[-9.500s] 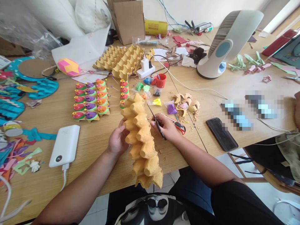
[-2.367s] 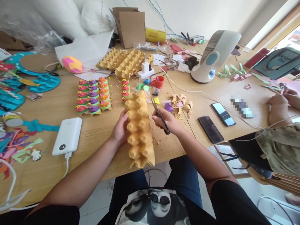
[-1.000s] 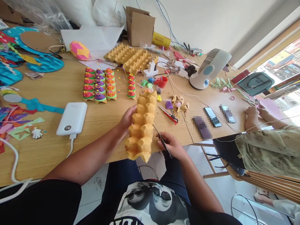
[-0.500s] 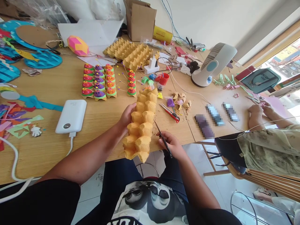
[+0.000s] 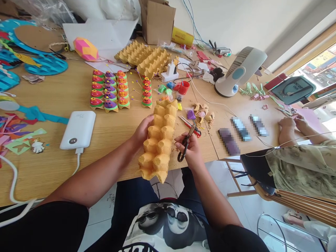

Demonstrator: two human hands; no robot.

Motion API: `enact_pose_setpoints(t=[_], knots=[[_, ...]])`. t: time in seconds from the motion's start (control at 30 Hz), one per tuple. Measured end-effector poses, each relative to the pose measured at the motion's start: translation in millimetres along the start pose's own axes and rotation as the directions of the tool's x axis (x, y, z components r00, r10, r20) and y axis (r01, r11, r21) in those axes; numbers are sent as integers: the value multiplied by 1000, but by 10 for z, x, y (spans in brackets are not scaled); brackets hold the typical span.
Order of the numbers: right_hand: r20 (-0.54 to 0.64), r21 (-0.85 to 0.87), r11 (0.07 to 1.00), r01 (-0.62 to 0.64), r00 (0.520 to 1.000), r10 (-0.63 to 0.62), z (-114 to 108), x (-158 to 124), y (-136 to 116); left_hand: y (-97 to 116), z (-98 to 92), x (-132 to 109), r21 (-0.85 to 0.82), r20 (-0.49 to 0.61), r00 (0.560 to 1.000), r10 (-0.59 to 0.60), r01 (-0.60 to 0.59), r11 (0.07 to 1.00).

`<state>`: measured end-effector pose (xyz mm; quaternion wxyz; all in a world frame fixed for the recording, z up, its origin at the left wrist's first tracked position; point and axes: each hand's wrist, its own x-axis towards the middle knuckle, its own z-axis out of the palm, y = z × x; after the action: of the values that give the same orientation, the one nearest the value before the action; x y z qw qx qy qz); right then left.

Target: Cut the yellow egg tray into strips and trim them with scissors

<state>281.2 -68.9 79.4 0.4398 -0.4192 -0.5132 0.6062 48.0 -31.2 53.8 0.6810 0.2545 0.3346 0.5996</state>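
Note:
A yellow egg carton piece (image 5: 159, 140) with two rows of cups is gripped at its left side by my left hand (image 5: 144, 131), whose fingers partly hide behind it. The carton extends over the table's front edge. Just right of it, my right hand (image 5: 191, 147) holds black-handled scissors (image 5: 185, 147), blades pointing up and away, apart from the carton. Beyond the scissors a red utility knife (image 5: 193, 128) lies on the table, beside carton scraps (image 5: 203, 113) and purple clay (image 5: 190, 114). Painted carton strips (image 5: 110, 91) stand behind to the left.
A white power bank (image 5: 78, 129) with a cable lies left. Uncut egg trays (image 5: 143, 57), a red cup (image 5: 184, 88) and a white fan (image 5: 240, 71) stand farther back. Phones (image 5: 229, 141) lie right, near another person's hands (image 5: 290, 122).
My right hand has turned the scissors from pointing toward the carton to pointing up and away, and moved slightly up. The carton has barely shifted in my left hand.

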Motion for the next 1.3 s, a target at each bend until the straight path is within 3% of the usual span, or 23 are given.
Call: enact_pose_setpoints(t=[0.4,0.6,0.93,1.17,1.3], knots=[[59,-72,997,10,998,-6,53,230,-54,-4,15,2,4,6,1000,-12,12,1000],[-58,-97,995,18,998,-24,-28,229,-74,26,-4,8,14,-21,1000,-11,11,1000],[55,-133,987,-84,994,92,-129,6,-62,-15,-23,56,0,-98,986,132,-132,991],[-12,-137,987,-82,997,81,-198,-31,-19,-17,58,45,16,-136,974,184,-184,983],[38,-163,981,-108,993,116,-268,-48,-25,-13,96,8,42,-110,967,228,-225,973]])
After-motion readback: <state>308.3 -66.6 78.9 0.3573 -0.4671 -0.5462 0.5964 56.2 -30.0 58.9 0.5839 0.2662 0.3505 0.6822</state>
